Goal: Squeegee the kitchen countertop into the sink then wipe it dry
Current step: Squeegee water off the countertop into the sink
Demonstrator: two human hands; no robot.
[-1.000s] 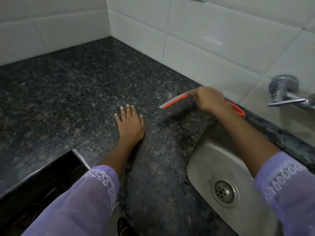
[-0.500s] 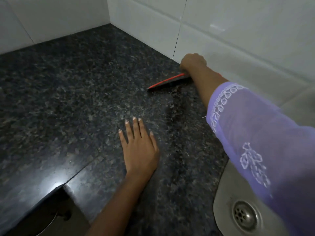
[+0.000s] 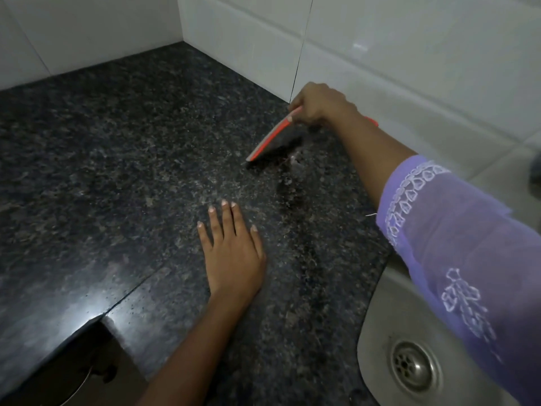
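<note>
My right hand [image 3: 317, 105] grips the orange squeegee [image 3: 270, 137] near the tiled back wall. Its dark blade slants down and touches the black speckled granite countertop [image 3: 117, 159]. A small wet patch with bubbles [image 3: 294, 161] lies just right of the blade, and a darker wet streak runs from there toward the steel sink [image 3: 377, 332] at the lower right. My left hand [image 3: 231, 250] rests flat on the counter with straight fingers, below and left of the squeegee.
White wall tiles [image 3: 409, 68] bound the counter at the back and left, meeting in a corner. The sink drain [image 3: 414, 366] shows at the lower right. A dark opening below the counter's front edge [image 3: 73, 373] is at the lower left.
My right hand first carried the squeegee away from the sink to the back wall, then pulled it back toward the sink with the blade turned steeper. My left hand stayed flat on the counter.
</note>
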